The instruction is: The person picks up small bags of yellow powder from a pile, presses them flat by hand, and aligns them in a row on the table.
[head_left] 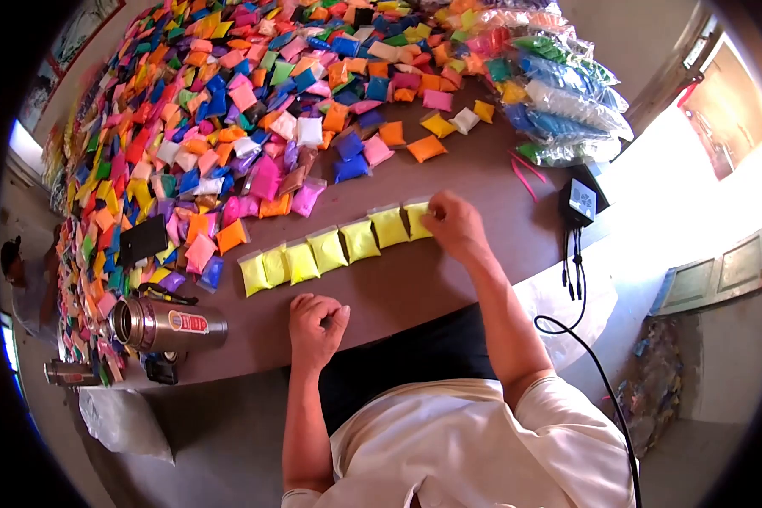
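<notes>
Your right hand [457, 224] reaches the rightmost of the yellow packets [327, 248] lined up on the counter [398, 284], though whether its grip pinches that packet I cannot tell, while your left hand [316, 328], loosely closed with nothing visible inside, sits near the counter's front edge.

Over on the left I see a steel flask [173, 326]; on the right, a black box [579, 201] trailing cables [609, 377].
</notes>
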A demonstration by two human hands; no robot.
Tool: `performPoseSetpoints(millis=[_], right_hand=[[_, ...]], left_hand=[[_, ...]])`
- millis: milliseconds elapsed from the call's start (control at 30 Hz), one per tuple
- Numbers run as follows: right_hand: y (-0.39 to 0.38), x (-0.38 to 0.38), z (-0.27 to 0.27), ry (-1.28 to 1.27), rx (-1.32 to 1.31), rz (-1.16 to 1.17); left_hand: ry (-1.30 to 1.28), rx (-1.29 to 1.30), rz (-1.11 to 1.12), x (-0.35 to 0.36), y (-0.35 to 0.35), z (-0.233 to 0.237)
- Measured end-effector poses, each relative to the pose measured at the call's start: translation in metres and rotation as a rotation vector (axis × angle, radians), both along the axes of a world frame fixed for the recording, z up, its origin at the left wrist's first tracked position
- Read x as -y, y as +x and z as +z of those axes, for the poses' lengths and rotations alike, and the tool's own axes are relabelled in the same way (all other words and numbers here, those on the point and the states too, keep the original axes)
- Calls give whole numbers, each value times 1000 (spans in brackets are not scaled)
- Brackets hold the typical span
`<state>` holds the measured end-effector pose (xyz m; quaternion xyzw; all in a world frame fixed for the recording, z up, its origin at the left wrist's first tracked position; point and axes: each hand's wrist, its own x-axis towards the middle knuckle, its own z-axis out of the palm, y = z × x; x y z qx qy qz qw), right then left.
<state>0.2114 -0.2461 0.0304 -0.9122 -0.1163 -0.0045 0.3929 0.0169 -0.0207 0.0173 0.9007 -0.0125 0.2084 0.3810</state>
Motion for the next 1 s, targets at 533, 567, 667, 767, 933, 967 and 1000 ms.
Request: performPoseSetpoints(millis=[533,567,667,767,933,967,1000], right_hand=[[164,-23,23,215,491,-300],[184,-23,19,214,492,-295],[229,-17,22,12,341,-206],[276,-10,2,-49,363,-158],[310,-9,6,-146,315,-152],[319,-9,2,-121,370,-180],[326,-9,3,-118,367,-178]], left_hand=[[34,28,8,0,3,-2],[41,35,14,0,4,-2],[62,29,26,0,5,-2],[48,-7,30,0,5,-4],[56,-38,44,2,6,1],[61,-41,44,2,6,1],[66,-45,46,3,7,1]])
